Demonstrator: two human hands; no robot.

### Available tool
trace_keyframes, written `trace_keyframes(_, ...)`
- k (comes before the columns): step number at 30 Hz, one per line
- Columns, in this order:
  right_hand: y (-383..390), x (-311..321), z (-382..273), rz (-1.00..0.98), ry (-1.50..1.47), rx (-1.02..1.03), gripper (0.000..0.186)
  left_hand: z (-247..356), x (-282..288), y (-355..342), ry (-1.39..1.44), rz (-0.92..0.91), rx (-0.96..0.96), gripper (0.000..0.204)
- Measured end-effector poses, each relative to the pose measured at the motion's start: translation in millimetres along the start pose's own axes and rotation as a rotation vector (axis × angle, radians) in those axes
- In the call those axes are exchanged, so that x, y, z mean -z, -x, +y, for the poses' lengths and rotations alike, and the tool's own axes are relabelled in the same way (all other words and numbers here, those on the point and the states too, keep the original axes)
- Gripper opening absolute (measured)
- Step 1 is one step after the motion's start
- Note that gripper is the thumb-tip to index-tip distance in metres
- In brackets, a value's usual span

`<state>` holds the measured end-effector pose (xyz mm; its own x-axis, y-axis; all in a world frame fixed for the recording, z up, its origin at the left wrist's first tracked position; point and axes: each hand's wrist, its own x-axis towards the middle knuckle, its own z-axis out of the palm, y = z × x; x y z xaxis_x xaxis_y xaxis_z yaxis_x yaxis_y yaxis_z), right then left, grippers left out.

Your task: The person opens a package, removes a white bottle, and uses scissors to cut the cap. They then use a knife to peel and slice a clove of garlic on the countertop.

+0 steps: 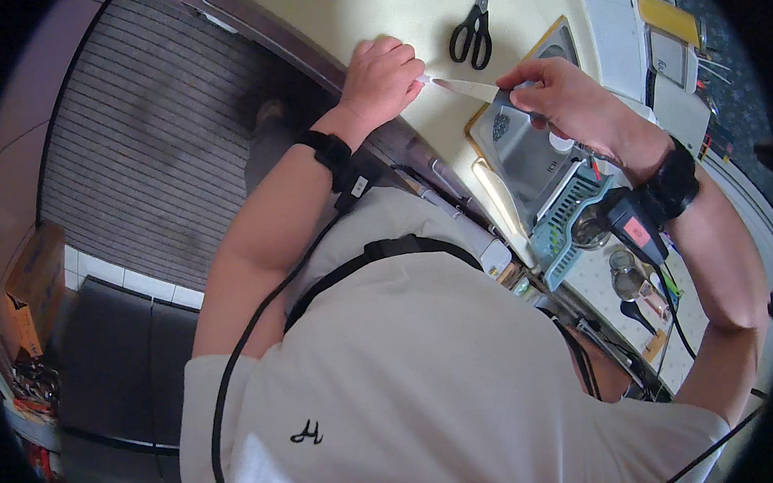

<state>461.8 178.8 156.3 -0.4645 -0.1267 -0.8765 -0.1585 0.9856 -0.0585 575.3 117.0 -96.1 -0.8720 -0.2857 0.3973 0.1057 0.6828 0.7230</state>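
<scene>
My right hand (564, 107) is closed on the dark grey handle of a knife (470, 90), whose pale blade points left toward my other hand. My left hand (381, 78) has its fingers curled at the front edge of the cream counter (346, 9), pinching something small and whitish at the blade's tip, too small to make out. Black-handled scissors (471, 37) lie on the counter above and between my hands. The steel sink (528, 166) is below my right hand.
A teal slotted rack (551, 251) sits by the sink, with jars and a black utensil (637, 313) beyond. A yellow board (665, 21) is at the back right. A striped grey mat (142, 150) covers floor at left; a cardboard box (30, 281) stands by the left wall.
</scene>
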Motion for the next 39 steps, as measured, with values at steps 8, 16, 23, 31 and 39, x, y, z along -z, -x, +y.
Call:
trace_keyframes(8, 16, -10, 10, 0.431, 1.527, 0.885, 0.016, 0, -1, -1, -0.011, 0.034, -0.008, 0.011)
trace_keyframes(16, 4, -4, 16, 0.067, 0.448, 0.139, 0.015, -3, -1, -1, -0.014, 0.028, -0.023, 0.011)
trace_keyframes(23, 9, -11, 19, 0.262, 0.765, 0.561, 0.025, -1, 0, -3, -0.020, 0.054, -0.019, 0.010)
trace_keyframes(31, 21, -20, 21, 0.499, 1.618, 1.027, 0.004, -3, -2, -2, -0.019, 0.070, -0.032, 0.013)
trace_keyframes(39, -4, 5, 1, 0.031, 0.009, -0.148, 0.026, -2, -1, -2, -0.043, 0.012, -0.023, 0.011)
